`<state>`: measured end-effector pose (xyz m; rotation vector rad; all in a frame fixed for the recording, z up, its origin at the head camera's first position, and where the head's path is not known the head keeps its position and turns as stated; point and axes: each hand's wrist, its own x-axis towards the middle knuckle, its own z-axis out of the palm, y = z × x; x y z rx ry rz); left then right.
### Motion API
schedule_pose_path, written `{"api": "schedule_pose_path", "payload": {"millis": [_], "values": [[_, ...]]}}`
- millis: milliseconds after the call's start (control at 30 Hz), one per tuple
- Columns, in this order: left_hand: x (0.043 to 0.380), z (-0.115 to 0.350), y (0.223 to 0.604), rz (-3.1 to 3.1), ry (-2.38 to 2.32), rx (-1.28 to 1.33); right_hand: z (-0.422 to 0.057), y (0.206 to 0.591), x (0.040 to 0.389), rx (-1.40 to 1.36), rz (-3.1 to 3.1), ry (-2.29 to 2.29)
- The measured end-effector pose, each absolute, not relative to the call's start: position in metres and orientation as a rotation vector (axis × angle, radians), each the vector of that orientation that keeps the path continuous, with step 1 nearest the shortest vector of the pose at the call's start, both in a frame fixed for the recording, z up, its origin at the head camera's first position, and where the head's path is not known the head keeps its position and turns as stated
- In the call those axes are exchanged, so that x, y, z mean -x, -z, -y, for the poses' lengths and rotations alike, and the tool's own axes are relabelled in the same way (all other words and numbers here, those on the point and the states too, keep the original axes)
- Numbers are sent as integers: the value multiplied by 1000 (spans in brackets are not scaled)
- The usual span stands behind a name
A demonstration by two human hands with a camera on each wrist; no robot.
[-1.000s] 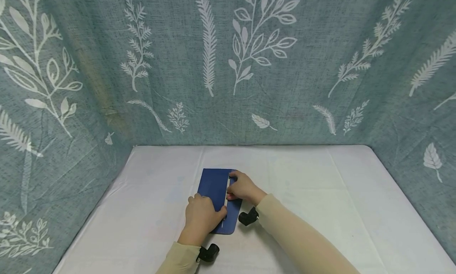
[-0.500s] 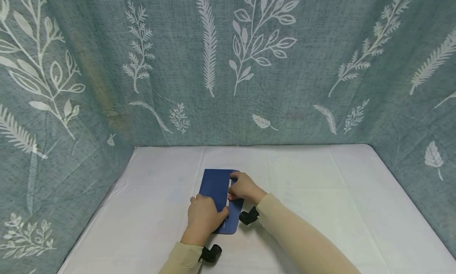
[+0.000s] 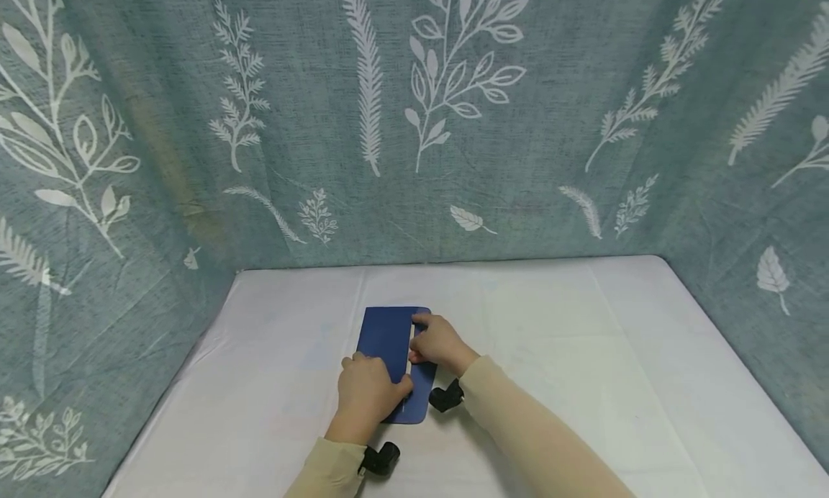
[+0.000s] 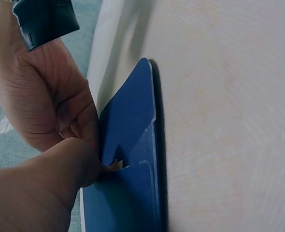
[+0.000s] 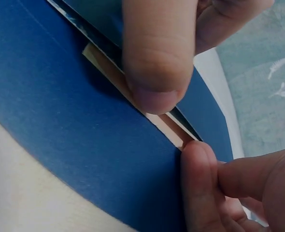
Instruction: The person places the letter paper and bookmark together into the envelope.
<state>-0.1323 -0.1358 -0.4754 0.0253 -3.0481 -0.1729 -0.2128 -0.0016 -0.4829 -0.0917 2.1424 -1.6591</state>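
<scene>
A flat dark blue folder (image 3: pixel 382 332) with rounded right corners lies on the table, a slit running along its length. A pale tan strip (image 5: pixel 169 130) shows in that slit, beneath the upper blue layer's edge. My left hand (image 3: pixel 364 394) grips the folder from its left side, fingers at the left edge. Its thumb (image 5: pixel 157 63) comes down over the slit and the strip in the right wrist view. Farther up the slit, my right hand (image 3: pixel 442 341) pinches at the strip between thumb and finger. How far the strip reaches inside is hidden.
White cloth covers the table (image 3: pixel 550 354). A green-blue curtain (image 3: pixel 291 124) with white leaf prints encloses the back and sides. Black wrist cameras stick out near both hands, the right-hand one (image 3: pixel 447 396) close beside the folder's right edge.
The head view has shifted and tilted slightly. Both hands stay at nearly the same places on the folder.
</scene>
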Motion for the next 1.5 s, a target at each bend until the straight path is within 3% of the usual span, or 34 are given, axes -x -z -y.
{"api": "schedule_pose_path", "payload": {"millis": [500, 867, 1200, 1500], "values": [[131, 139, 479, 3008, 123, 30, -6, 490, 204, 214, -2175, 1719], [126, 140, 483, 2999, 100, 30, -52, 486, 184, 392, -2364, 1602], [123, 146, 478, 3023, 348, 55, -89, 466, 171, 458, -2915, 1149], [127, 148, 467, 2915, 448, 251, -107, 461, 162, 623, -3284, 614]]}}
